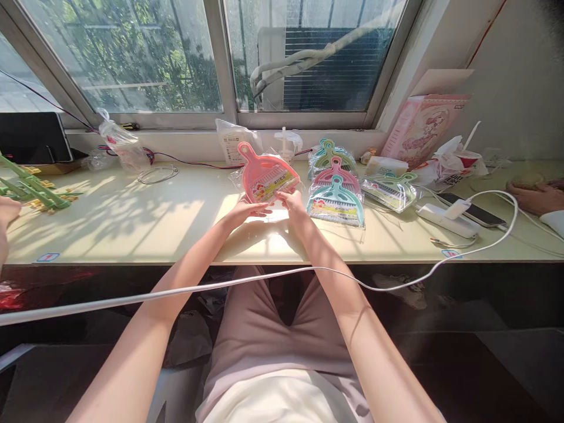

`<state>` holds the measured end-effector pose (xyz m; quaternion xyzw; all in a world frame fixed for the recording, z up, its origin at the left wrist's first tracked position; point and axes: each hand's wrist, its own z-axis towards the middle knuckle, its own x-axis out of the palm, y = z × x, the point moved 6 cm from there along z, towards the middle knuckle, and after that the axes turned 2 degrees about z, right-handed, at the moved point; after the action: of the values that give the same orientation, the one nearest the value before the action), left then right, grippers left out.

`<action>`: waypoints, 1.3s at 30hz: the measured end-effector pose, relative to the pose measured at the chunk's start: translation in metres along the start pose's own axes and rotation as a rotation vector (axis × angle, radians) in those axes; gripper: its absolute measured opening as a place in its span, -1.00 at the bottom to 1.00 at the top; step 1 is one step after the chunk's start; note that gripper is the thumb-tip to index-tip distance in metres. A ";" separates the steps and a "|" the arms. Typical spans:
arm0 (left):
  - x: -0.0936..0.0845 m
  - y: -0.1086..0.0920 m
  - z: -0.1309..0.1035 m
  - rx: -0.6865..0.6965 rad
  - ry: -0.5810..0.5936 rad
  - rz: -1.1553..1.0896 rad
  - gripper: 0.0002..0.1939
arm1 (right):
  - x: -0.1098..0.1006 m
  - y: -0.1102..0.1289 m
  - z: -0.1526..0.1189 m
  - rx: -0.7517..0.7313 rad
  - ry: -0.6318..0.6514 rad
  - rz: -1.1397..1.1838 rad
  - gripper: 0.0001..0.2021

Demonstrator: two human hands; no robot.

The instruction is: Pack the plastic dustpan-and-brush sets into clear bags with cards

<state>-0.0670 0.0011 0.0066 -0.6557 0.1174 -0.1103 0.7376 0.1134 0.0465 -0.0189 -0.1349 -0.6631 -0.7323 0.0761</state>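
Observation:
A coral-pink toy dustpan [252,170] with a small brush is held up, tilted, in clear wrapping with a yellow printed label. My right hand [291,200] pinches its lower right corner, fingers closed. At the lower left edge, my left hand [252,210] grips it too, some fingers reaching along underneath. Just to the right lie more wrapped dustpan sets: a blue dustpan [338,194] in front, a pink dustpan [335,171] behind it, and green ones [328,154] at the back. Another green dustpan set [390,191] lies flat farther right.
A white cable [264,275] runs across in front of my arms to a power strip [447,220] beside a phone [471,210]. Another person's hand [535,194] rests at the right; part of one [7,210] shows at the left. Bags and a drink cup line the window.

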 end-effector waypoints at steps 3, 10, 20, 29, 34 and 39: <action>0.002 0.004 0.001 -0.006 -0.015 -0.029 -0.19 | -0.001 0.001 -0.005 0.044 -0.050 -0.018 -0.63; 0.006 0.014 -0.002 0.028 -0.060 -0.071 -0.18 | -0.002 0.001 -0.004 0.021 -0.121 -0.020 -0.58; -0.001 0.010 0.006 0.144 -0.188 -0.101 -0.19 | -0.002 0.003 -0.006 0.031 -0.022 0.028 -0.58; -0.007 0.019 0.012 0.130 -0.222 -0.042 -0.28 | -0.003 -0.002 0.002 0.117 -0.046 -0.015 -0.59; -0.007 0.018 0.012 0.135 -0.221 -0.028 -0.28 | -0.004 -0.006 0.006 0.099 -0.046 -0.001 -0.62; -0.004 0.018 0.011 0.117 -0.182 -0.008 -0.23 | -0.004 -0.005 0.003 0.120 -0.058 0.016 -0.62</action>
<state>-0.0674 0.0152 -0.0097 -0.6195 0.0405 -0.0599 0.7817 0.1159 0.0499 -0.0244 -0.1568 -0.7066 -0.6864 0.0705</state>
